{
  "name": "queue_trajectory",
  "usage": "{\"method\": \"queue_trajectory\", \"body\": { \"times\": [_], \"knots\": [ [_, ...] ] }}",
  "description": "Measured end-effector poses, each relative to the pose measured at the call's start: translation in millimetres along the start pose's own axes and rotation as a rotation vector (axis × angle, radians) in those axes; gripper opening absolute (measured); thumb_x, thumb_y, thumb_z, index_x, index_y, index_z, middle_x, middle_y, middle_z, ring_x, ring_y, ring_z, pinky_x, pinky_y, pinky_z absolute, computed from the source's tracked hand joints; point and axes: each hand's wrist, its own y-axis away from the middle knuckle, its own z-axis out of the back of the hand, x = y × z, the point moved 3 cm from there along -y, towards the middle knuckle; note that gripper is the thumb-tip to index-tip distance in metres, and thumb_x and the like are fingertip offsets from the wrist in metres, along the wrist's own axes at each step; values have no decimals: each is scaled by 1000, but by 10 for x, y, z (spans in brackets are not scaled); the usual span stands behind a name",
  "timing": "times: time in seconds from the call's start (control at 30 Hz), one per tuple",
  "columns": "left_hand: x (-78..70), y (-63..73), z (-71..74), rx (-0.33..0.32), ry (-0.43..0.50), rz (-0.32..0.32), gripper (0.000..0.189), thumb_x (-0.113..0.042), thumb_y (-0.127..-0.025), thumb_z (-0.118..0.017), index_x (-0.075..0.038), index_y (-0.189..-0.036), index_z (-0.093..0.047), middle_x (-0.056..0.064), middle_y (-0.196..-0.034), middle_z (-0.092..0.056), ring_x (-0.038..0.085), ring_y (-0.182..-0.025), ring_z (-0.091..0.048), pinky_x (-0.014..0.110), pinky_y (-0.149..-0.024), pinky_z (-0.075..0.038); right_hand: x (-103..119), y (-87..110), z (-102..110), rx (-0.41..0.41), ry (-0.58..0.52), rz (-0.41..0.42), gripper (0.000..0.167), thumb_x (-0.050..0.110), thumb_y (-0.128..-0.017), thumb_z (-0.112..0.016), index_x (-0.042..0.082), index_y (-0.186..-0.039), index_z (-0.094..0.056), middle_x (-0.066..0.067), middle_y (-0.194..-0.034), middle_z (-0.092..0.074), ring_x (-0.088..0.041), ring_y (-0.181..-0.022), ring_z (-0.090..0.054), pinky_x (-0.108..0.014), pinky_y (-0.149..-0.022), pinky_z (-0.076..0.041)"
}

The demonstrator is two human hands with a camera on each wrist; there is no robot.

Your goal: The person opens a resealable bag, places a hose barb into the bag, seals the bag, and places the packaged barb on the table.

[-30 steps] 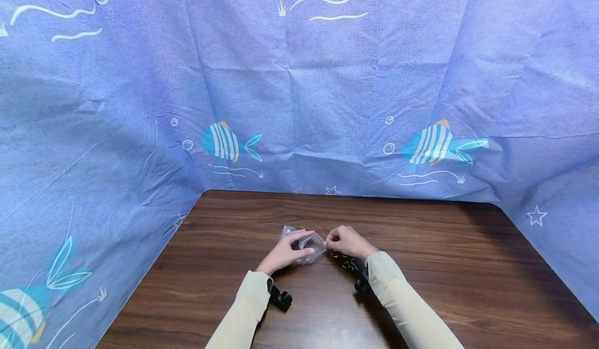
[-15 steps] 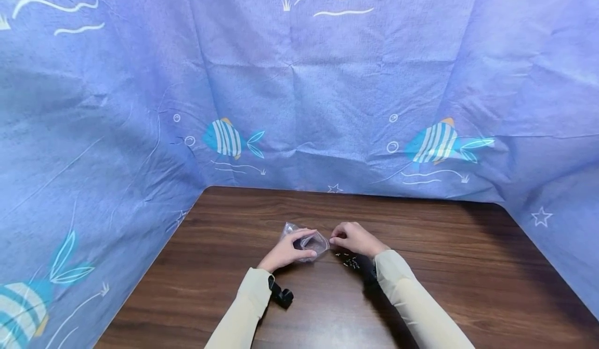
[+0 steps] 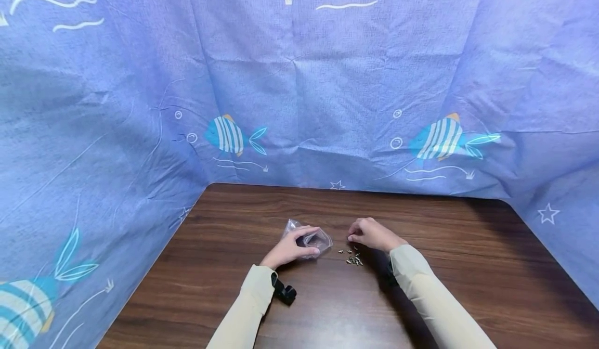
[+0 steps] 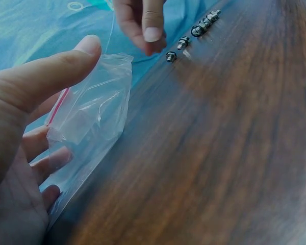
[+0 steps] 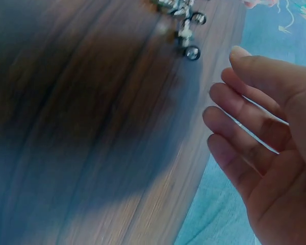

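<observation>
My left hand (image 3: 291, 247) holds a clear plastic zip bag (image 3: 320, 240) on the table. In the left wrist view the bag (image 4: 104, 107) shows a red strip near its mouth, with the thumb on one side and curled fingers on the other. My right hand (image 3: 373, 233) is just above and right of a small cluster of metal screws (image 3: 356, 261). Seen from the right wrist, its relaxed fingers (image 5: 234, 127) show nothing held, and the nearest screw (image 5: 192, 52) lies apart from them. Several screws (image 4: 183, 43) have dark rings or washers.
The dark wood-grain table (image 3: 262, 208) reaches back to a blue curtain (image 3: 337, 94) printed with fish, which also hangs along both sides. A black wrist strap device (image 3: 284, 293) sits on the left wrist.
My right hand has moved right, away from the bag's mouth, to above the screws, which now show more fully. My left hand stays at the bag.
</observation>
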Motion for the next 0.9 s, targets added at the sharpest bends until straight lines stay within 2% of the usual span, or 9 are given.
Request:
{"method": "queue_trajectory", "body": {
  "times": [0.1, 0.27, 0.5, 0.67, 0.9],
  "knots": [
    [0, -5, 1, 1, 0, -2, 60, -35, -82, -76, -26, -137, -55, 9, -146, -47, 30, -139, -36, 51, -113, -30, -14, 40, 25, 25, 8, 7, 7, 11, -86, -70, 8, -80, -72, 3, -74, -67, -3, -66, -52, -22, -61, -46],
    [12, -14, 2, -2, 1, -16, 60, -34, -81, -77, -25, -137, -55, 8, -145, -48, 30, -139, -37, 51, -113, -30, -28, 96, 36, 92, -1, -55, 11, 17, -85, -72, 10, -76, -72, 8, -67, -62, -1, -60, -45, -19, -55, -41],
    [12, 5, -15, 0, -6, -8, 59, -31, -82, -77, -25, -136, -55, 3, -144, -51, 27, -138, -38, 50, -113, -31, -44, 143, -19, 139, -4, -110, 11, 19, -82, -75, 12, -74, -71, 10, -66, -61, -2, -59, -45, -19, -55, -41],
    [13, -2, -16, -2, 4, -5, 58, -28, -82, -77, -25, -135, -56, 3, -143, -51, 28, -138, -38, 50, -113, -30, -33, 133, -35, 136, 1, -102, 9, 14, -81, -75, 11, -73, -71, 9, -66, -63, -2, -58, -47, -19, -56, -42],
    [13, -7, -8, 1, 1, 6, 58, -32, -82, -76, -26, -136, -56, 2, -143, -51, 27, -138, -39, 49, -113, -32, 1, 115, -23, 137, -3, -67, 9, 8, -79, -73, 10, -71, -71, 8, -63, -63, -1, -56, -44, -18, -54, -41]
  ]
}}
